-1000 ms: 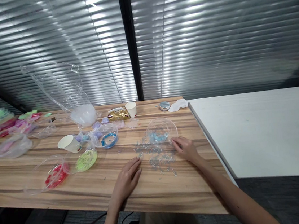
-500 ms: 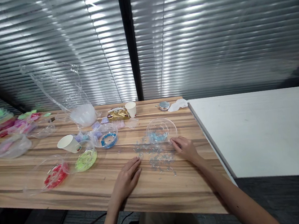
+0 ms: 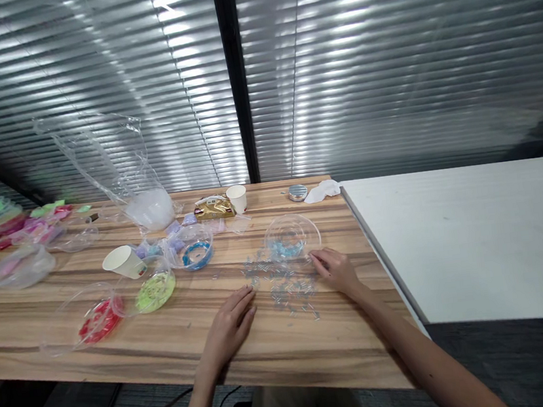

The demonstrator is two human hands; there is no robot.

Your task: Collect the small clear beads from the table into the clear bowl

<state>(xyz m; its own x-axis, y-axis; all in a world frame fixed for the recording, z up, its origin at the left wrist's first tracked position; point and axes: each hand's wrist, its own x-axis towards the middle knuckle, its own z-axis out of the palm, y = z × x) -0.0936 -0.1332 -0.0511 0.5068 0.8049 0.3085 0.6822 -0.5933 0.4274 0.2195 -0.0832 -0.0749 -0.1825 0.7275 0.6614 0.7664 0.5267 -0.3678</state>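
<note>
My left hand [image 3: 229,324] lies on the wooden table with its fingers stretched out, at the left edge of a scatter of small bluish-grey tube beads [image 3: 289,288]. On the other side of the beads, my right hand [image 3: 336,268] rests with thumb and forefinger pinched together. Its fingertips are at the lower right rim of a clear plastic bowl [image 3: 315,228]; what they hold, if anything, is too small to make out. Light blue pieces [image 3: 286,249] show within the bowl, near its front side.
To the left stand clear tubs with red pieces [image 3: 98,322], yellow-green pieces [image 3: 156,291] and blue pieces [image 3: 197,255]. Paper cups [image 3: 124,262], a gold packet [image 3: 213,207], a round tin [image 3: 298,192] and a tissue [image 3: 323,190] lie around. A white table [image 3: 484,243] adjoins at right.
The view has shifted very slightly. Both hands, the beads and the bowl stay where they were.
</note>
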